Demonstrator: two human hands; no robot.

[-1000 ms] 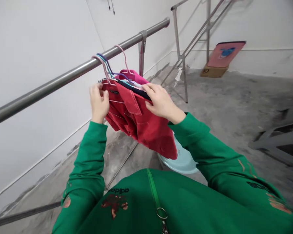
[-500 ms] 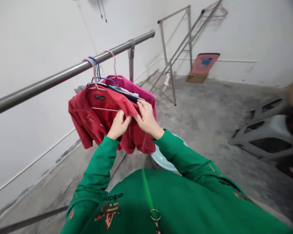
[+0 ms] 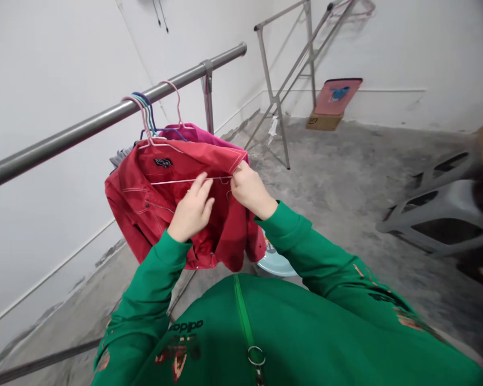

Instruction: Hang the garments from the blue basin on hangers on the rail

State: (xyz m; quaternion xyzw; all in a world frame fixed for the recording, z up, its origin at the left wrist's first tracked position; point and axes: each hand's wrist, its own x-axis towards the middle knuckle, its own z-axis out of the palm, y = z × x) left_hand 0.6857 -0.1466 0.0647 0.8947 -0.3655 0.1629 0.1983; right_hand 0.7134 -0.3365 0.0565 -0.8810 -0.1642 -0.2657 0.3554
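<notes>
A red jacket (image 3: 140, 190) hangs on a pink hanger (image 3: 149, 140), its front spread so that the collar label and the hanger's lower bar show. My right hand (image 3: 251, 187) pinches the tip of the jacket's lapel on the right. In front of the jacket's opening is my left hand (image 3: 192, 208), fingers apart, close to the hanger bar and gripping nothing. Behind the red jacket hangs a magenta garment (image 3: 209, 135), with a grey garment (image 3: 121, 155) partly hidden at the left.
The hangers hook over a metal rail (image 3: 84, 122). Below the jacket stands a light blue basin (image 3: 277, 264). A folding metal rack (image 3: 279, 102), a pink board (image 3: 338, 96) and a cardboard box (image 3: 324, 121) are by the back wall. Grey plastic stools (image 3: 446, 203) stand at the right.
My left hand has let go of the lapel and opened. My right hand has drawn the lapel outward to the right, spreading the jacket's front wider.
</notes>
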